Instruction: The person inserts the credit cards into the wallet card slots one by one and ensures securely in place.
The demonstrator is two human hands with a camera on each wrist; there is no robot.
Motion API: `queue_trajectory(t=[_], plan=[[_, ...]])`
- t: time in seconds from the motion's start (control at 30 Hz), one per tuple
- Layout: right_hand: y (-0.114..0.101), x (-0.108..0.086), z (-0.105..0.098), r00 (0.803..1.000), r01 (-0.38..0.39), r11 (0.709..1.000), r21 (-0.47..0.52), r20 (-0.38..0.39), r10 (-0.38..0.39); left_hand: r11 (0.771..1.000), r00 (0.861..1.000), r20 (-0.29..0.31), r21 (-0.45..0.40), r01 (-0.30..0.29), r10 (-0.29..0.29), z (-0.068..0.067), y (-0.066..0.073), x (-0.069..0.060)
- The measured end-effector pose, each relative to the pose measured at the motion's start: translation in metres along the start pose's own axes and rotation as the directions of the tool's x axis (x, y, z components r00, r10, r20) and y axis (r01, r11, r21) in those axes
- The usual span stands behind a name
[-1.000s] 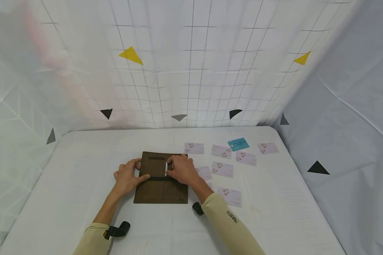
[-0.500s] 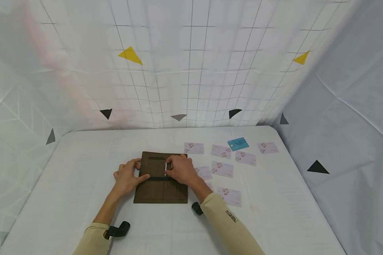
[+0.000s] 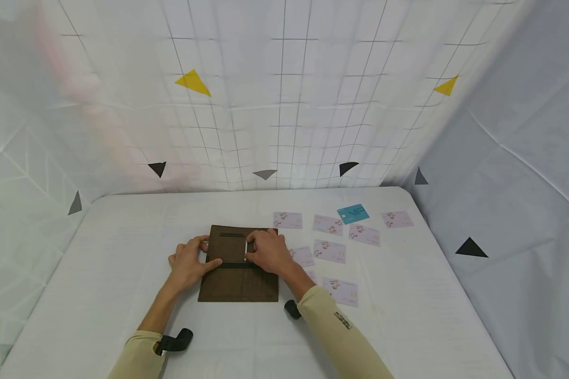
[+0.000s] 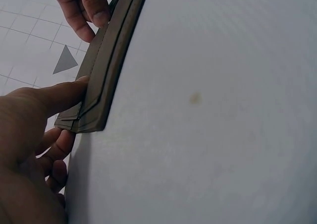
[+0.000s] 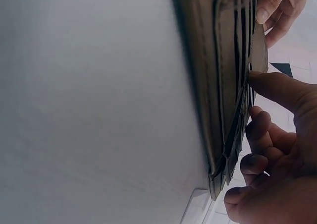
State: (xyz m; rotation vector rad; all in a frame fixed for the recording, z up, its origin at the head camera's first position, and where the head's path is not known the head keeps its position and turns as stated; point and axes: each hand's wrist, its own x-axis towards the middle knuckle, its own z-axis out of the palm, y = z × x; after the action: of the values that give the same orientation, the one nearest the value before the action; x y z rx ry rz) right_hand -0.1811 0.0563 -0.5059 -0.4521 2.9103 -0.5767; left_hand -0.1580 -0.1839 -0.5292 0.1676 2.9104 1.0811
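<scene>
A brown leather wallet point(image 3: 238, 285) lies spread open on the white table. My left hand point(image 3: 187, 266) grips its left edge, the thumb on top near the dark fold and the fingers at the side. On the right part of the upper half, my right hand point(image 3: 271, 252) pinches a card point(image 3: 246, 251). Only a narrow white strip of that card shows; the rest is hidden by the hand and the wallet. In the right wrist view, the thumb point(image 5: 277, 89) presses by the layered wallet pockets point(image 5: 233, 75).
Several pale pink cards point(image 3: 330, 251) lie flat to the right of the wallet, one partly behind the right wrist. A blue card with VIP lettering point(image 3: 353, 213) rests among them at the back. White patterned cloth point(image 3: 284, 105) hangs behind the table point(image 3: 123, 252).
</scene>
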Motion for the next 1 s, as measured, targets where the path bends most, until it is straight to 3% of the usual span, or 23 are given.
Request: queue_trajectory(t=[0.37,0.6,0.77,1.0], plan=[[0.004,-0.003,-0.002,1.0,-0.003,0.997,0.074,0.001,0.002,1.0,1.0,-0.007,-0.008,-0.007,0.007,0.0,0.0,0.0],[0.012,-0.013,-0.018,0.999,0.034,0.983,0.181,-0.021,-0.031,1.0,1.0,-0.005,-0.01,-0.009,0.009,-0.001,-0.001,0.0],[0.027,-0.022,-0.03,0.999,0.035,0.964,0.262,-0.034,-0.027,1.0,1.0,-0.006,-0.012,-0.009,0.009,-0.002,0.0,-0.001],[0.056,-0.037,-0.042,0.999,-0.034,0.943,0.332,-0.016,0.042,1.0,1.0,-0.007,-0.009,-0.012,0.012,0.0,-0.001,0.0]])
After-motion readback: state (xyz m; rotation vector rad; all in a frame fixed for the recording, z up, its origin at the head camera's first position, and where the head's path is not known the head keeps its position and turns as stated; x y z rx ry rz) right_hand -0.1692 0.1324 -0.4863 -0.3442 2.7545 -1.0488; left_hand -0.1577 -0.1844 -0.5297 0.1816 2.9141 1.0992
